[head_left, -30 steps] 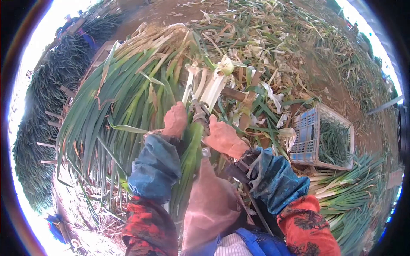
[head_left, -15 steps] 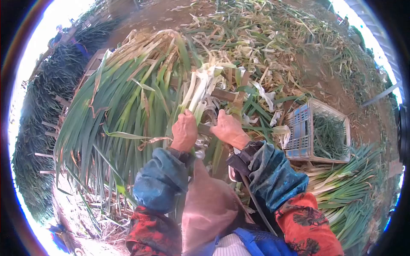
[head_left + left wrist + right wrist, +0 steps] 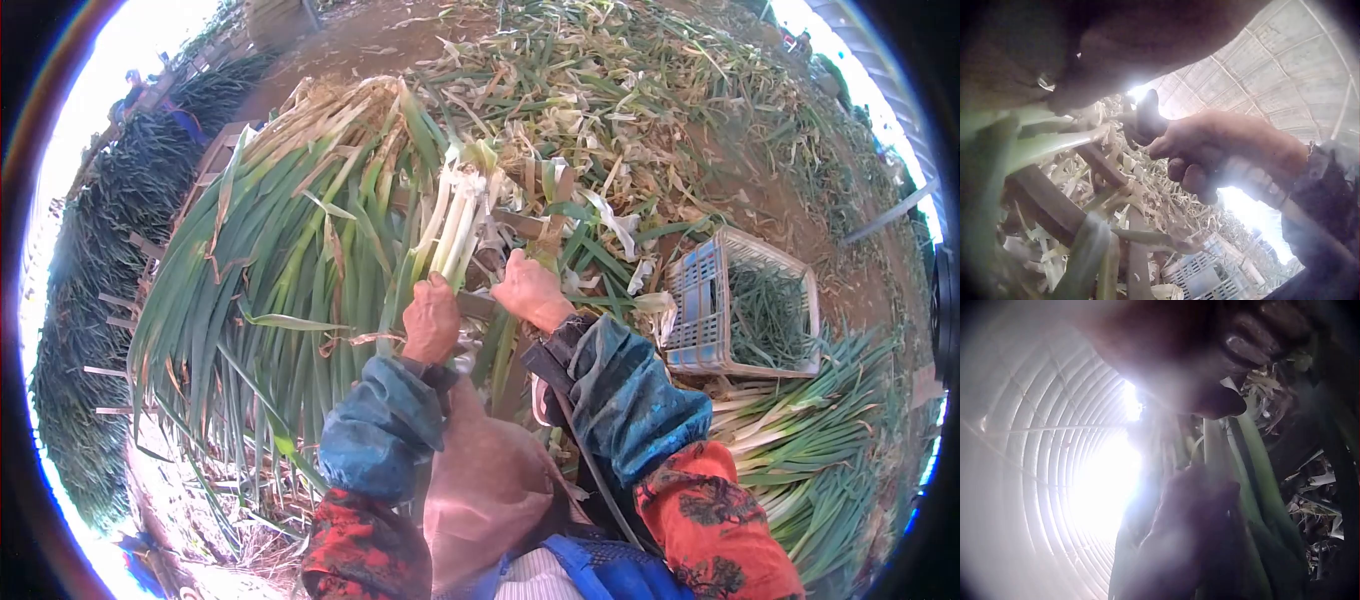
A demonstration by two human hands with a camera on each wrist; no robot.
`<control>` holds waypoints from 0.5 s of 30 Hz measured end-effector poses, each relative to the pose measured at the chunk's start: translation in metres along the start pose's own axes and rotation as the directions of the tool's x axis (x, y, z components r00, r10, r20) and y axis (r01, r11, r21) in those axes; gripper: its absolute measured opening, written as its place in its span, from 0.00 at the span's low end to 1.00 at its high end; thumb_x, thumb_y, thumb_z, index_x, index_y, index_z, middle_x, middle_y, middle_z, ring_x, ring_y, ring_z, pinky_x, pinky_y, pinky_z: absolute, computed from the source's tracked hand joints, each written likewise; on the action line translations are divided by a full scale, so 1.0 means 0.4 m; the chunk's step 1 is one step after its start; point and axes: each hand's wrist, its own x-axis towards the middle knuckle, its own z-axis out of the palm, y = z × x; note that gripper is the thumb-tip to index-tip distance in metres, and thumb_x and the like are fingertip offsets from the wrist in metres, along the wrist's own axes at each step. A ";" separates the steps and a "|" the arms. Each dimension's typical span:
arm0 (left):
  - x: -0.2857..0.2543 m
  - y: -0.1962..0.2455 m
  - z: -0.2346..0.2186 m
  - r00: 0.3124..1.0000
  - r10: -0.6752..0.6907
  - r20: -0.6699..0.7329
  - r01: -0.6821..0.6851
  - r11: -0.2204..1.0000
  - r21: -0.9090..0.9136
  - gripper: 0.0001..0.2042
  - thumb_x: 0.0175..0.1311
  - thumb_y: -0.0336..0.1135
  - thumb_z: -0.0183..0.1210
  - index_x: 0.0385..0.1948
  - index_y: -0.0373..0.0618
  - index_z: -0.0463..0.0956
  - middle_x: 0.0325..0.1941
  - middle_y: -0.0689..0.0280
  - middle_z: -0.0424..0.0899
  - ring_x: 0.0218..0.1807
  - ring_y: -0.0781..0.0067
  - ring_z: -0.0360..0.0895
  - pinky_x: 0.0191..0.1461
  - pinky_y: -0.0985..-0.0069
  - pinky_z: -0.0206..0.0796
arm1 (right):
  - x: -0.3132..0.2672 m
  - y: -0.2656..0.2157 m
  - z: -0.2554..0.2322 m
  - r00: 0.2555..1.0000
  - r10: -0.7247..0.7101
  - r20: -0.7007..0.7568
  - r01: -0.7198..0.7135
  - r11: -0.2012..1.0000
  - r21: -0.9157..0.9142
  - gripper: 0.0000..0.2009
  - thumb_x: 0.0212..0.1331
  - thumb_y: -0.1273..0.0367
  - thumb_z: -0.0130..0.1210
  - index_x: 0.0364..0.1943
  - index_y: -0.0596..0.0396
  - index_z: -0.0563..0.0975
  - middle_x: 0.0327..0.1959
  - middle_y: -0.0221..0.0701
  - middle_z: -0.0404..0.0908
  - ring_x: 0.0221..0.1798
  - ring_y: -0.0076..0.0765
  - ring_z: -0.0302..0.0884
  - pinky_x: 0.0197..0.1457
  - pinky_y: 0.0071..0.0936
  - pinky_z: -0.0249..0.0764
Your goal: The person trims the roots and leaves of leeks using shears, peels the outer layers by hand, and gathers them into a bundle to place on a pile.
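In the head view my left hand (image 3: 433, 318) grips a small bunch of green onions (image 3: 455, 225) around the stalks. Their pale white shafts and root ends point away from me, and torn skin hangs near the roots. To the right, my right hand (image 3: 532, 290) has curled fingers around an air blow gun. Its dark head (image 3: 1147, 119) shows in the left wrist view, beside the stalks, and a grey hose (image 3: 600, 480) runs back under the forearm. In the right wrist view, my left hand (image 3: 1185, 531) wraps the stalks just below my right hand.
A thick heap of unpeeled green onions (image 3: 270, 230) lies over a wooden rack at left. Wooden bars (image 3: 520, 224) cross in front of my hands. Peeled-off skins (image 3: 600, 120) litter the ground ahead. A plastic crate (image 3: 698, 310) and more green onions (image 3: 800, 430) are at right.
My left hand has shifted right and slightly down with the bunch. My right hand has moved up and a little apart from it. The stalks lean differently and look whiter.
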 end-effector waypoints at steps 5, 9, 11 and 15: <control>-0.013 -0.023 -0.007 0.995 0.085 0.048 -0.089 0.991 0.102 0.12 0.58 0.31 0.49 0.42 0.36 0.66 0.36 0.50 0.74 0.37 0.49 0.78 0.36 0.62 0.72 | -0.003 -0.010 0.020 0.998 -0.034 0.047 0.032 0.999 0.030 0.19 0.44 0.64 0.51 0.36 0.67 0.65 0.30 0.54 0.78 0.37 0.58 0.78 0.42 0.46 0.74; -0.034 -0.104 -0.025 0.941 0.338 0.027 -0.339 0.938 0.076 0.16 0.56 0.34 0.52 0.43 0.36 0.65 0.39 0.49 0.74 0.40 0.45 0.76 0.41 0.60 0.69 | 0.008 0.012 0.026 1.000 -0.023 -0.016 0.023 1.000 0.004 0.20 0.45 0.63 0.50 0.37 0.68 0.65 0.30 0.53 0.78 0.37 0.57 0.78 0.41 0.46 0.74; -0.029 -0.146 -0.028 0.921 0.332 0.201 -0.330 0.943 -0.046 0.18 0.54 0.36 0.54 0.44 0.36 0.64 0.40 0.47 0.74 0.42 0.43 0.75 0.43 0.58 0.67 | -0.010 0.000 0.018 0.998 -0.052 -0.019 0.051 0.998 -0.043 0.20 0.46 0.63 0.50 0.36 0.68 0.64 0.29 0.53 0.78 0.35 0.57 0.78 0.39 0.45 0.75; -0.070 -0.130 0.002 0.963 0.245 0.111 -0.215 0.948 -0.233 0.19 0.53 0.37 0.54 0.43 0.36 0.63 0.38 0.46 0.74 0.41 0.43 0.74 0.42 0.56 0.66 | -0.042 -0.019 0.027 0.986 -0.153 0.061 0.153 0.988 0.003 0.20 0.45 0.62 0.50 0.35 0.68 0.64 0.26 0.53 0.77 0.33 0.57 0.78 0.37 0.45 0.75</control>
